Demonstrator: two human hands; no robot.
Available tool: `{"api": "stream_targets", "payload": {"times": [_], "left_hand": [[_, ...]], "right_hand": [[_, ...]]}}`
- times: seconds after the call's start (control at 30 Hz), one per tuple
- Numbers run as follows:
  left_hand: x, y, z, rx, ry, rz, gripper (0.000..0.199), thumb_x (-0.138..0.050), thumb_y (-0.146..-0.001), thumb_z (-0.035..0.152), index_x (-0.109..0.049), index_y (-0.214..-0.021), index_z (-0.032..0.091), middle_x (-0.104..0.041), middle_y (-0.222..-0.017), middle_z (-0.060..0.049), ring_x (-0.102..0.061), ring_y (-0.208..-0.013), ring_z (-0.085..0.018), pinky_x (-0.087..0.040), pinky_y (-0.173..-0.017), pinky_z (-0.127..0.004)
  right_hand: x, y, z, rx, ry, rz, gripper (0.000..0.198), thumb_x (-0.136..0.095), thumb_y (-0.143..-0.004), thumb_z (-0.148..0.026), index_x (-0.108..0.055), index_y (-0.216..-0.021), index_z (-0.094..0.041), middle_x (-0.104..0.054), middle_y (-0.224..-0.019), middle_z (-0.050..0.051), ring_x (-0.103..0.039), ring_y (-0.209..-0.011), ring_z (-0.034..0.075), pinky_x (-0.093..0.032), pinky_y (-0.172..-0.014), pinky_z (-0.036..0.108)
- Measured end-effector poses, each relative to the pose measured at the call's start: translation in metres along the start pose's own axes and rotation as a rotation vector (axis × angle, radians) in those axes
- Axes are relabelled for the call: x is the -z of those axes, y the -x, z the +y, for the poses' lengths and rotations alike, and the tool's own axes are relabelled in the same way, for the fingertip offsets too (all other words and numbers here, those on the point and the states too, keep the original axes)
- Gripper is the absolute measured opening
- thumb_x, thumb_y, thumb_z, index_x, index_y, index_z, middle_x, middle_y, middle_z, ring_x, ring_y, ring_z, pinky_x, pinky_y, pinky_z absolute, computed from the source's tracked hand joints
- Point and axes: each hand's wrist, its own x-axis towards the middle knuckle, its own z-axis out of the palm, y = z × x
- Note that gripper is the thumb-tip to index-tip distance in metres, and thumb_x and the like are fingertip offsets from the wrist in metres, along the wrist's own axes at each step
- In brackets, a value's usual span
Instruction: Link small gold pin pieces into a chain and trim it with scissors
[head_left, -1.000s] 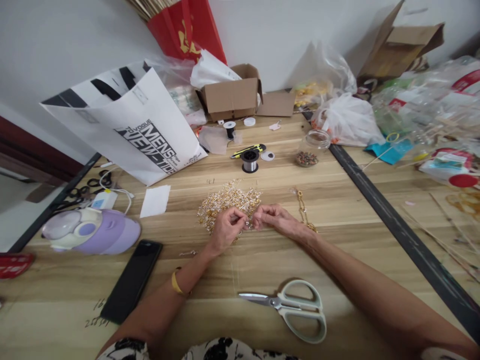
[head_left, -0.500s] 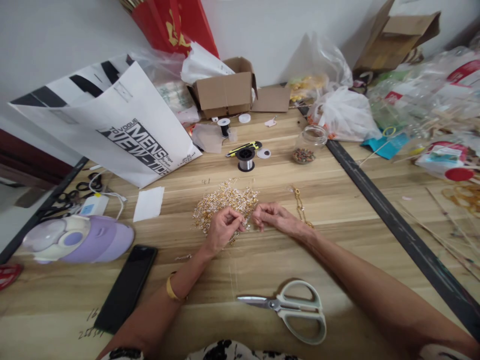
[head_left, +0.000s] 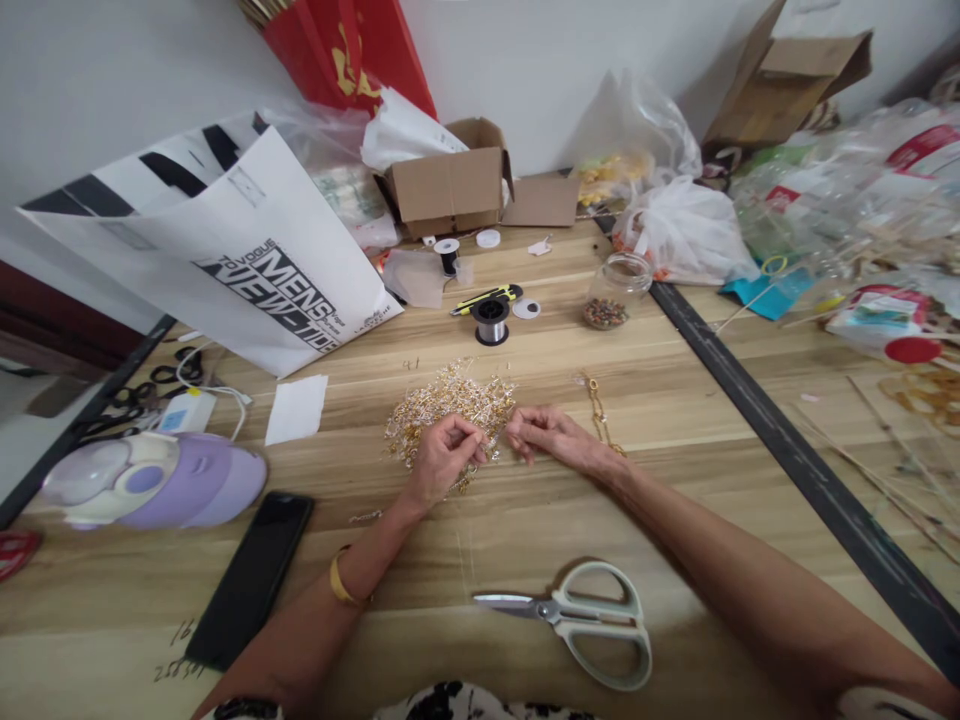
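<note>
A pile of small gold and silver jewellery pieces (head_left: 442,400) lies on the wooden table. Over its front right edge, my left hand (head_left: 448,455) is closed in a pinch. Just to its right, my right hand (head_left: 547,436) is pinched too, with a narrow gap between the two sets of fingertips. Whatever sits between the fingers is too small to make out; a thin line, perhaps thread or wire, hangs below the left hand. A gold chain (head_left: 598,415) rests beyond my right wrist. Nearer my body are scissors (head_left: 570,612) with pale handles, blades pointing left.
A wire spool (head_left: 491,322), a yellow cutter (head_left: 469,302) and a jar of beads (head_left: 607,312) stand behind the pile. To the left are a phone (head_left: 255,580), a purple bottle (head_left: 202,478) and a large paper bag (head_left: 292,270). Plastic bags (head_left: 690,235) crowd the back right.
Both hands hold nearly the same pinched pose, with only a slight shift at the fingertips. The whole view has moved a little; the objects on the table stay put.
</note>
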Motion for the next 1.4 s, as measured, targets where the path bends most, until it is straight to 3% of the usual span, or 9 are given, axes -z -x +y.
{"api": "stream_targets", "payload": {"times": [0.23, 0.4, 0.6, 0.87, 1.17, 1.4], "left_hand": [[-0.002, 0.001, -0.003, 0.029, 0.059, -0.096, 0.022, -0.058, -0.08, 0.035, -0.047, -0.08, 0.016, -0.069, -0.077, -0.004, -0.064, -0.054, -0.011, -0.047, -0.046, -0.019], [-0.003, 0.003, -0.002, 0.087, 0.073, -0.128, 0.025, -0.053, -0.082, 0.04, -0.042, -0.085, 0.018, -0.068, -0.069, -0.001, -0.064, -0.05, -0.013, -0.047, -0.045, -0.02], [-0.005, 0.008, -0.004, 0.007, -0.025, -0.147, 0.021, -0.052, -0.084, 0.037, -0.045, -0.085, 0.018, -0.062, -0.061, 0.002, -0.062, -0.048, -0.011, -0.047, -0.044, -0.019], [-0.007, 0.011, -0.009, -0.07, -0.096, -0.179, 0.02, -0.05, -0.086, 0.038, -0.048, -0.087, 0.018, -0.057, -0.059, 0.004, -0.06, -0.048, -0.01, -0.048, -0.048, -0.019], [-0.003, 0.008, 0.001, -0.004, -0.006, -0.191, 0.025, -0.055, -0.082, 0.038, -0.054, -0.086, 0.013, -0.058, -0.061, 0.002, -0.056, -0.049, -0.009, -0.047, -0.049, -0.02], [0.003, 0.009, 0.005, 0.034, -0.118, -0.252, 0.021, -0.061, -0.076, 0.031, -0.065, -0.077, 0.01, -0.059, -0.058, 0.0, -0.052, -0.048, -0.008, -0.043, -0.048, -0.018]], "right_hand": [[0.0, -0.001, 0.002, 0.0, -0.151, 0.022, 0.034, -0.063, -0.077, -0.046, -0.054, -0.07, -0.015, -0.055, -0.066, -0.001, -0.052, -0.057, 0.009, -0.045, -0.055, 0.022], [-0.003, -0.001, 0.001, 0.009, -0.124, 0.034, 0.035, -0.062, -0.078, -0.048, -0.053, -0.07, -0.015, -0.057, -0.066, 0.0, -0.054, -0.059, 0.01, -0.045, -0.054, 0.021], [-0.009, -0.001, -0.001, -0.006, 0.061, 0.023, 0.032, -0.064, -0.077, -0.046, -0.055, -0.077, -0.014, -0.057, -0.065, -0.001, -0.052, -0.056, 0.009, -0.043, -0.054, 0.021], [-0.018, 0.001, -0.002, 0.047, 0.253, -0.036, 0.029, -0.063, -0.077, -0.042, -0.057, -0.075, -0.013, -0.042, -0.057, -0.007, -0.035, -0.052, 0.006, -0.027, -0.05, 0.02], [-0.018, 0.002, -0.006, 0.021, 0.212, 0.019, 0.032, -0.058, -0.08, -0.045, -0.057, -0.075, -0.013, -0.047, -0.059, -0.004, -0.039, -0.049, 0.006, -0.03, -0.047, 0.019], [-0.02, 0.005, -0.011, 0.021, 0.281, 0.058, 0.033, -0.056, -0.082, -0.045, -0.057, -0.077, -0.013, -0.045, -0.057, -0.004, -0.038, -0.05, 0.007, -0.028, -0.048, 0.02]]}}
